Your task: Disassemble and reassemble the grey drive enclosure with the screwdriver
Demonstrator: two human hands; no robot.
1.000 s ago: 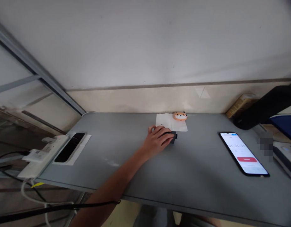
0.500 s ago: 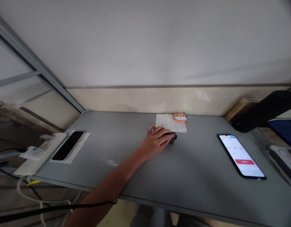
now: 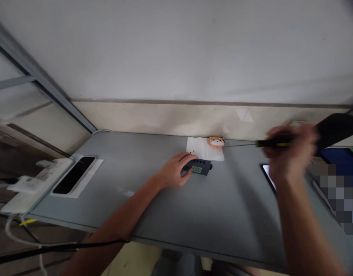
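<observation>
My left hand [image 3: 175, 170] is closed around the left end of a small dark grey box [image 3: 204, 167] with vent slots and a pale label. The box rests on the grey table [image 3: 170, 207]. Raised over the table's right side, my right hand [image 3: 294, 153] is blurred by motion and grips a screwdriver [image 3: 262, 143] with a black and yellow handle. Its long thin shaft points left. Behind the box lies a white sheet of paper [image 3: 198, 145] with a few tiny dark bits on it. An orange animal-face item [image 3: 216, 142] sits at the paper's right corner.
A dark-screened phone [image 3: 74, 175] lies on paper at the left, beside a white power strip [image 3: 40, 182] with plugs and cables. Another phone [image 3: 268, 175] is partly hidden behind my right forearm. A black object [image 3: 341, 128] leans at the far right. A wall borders the back edge.
My right hand has come into view with the screwdriver. My left hand has shifted left along the grey box, so its vents and label now show. The view has moved slightly.
</observation>
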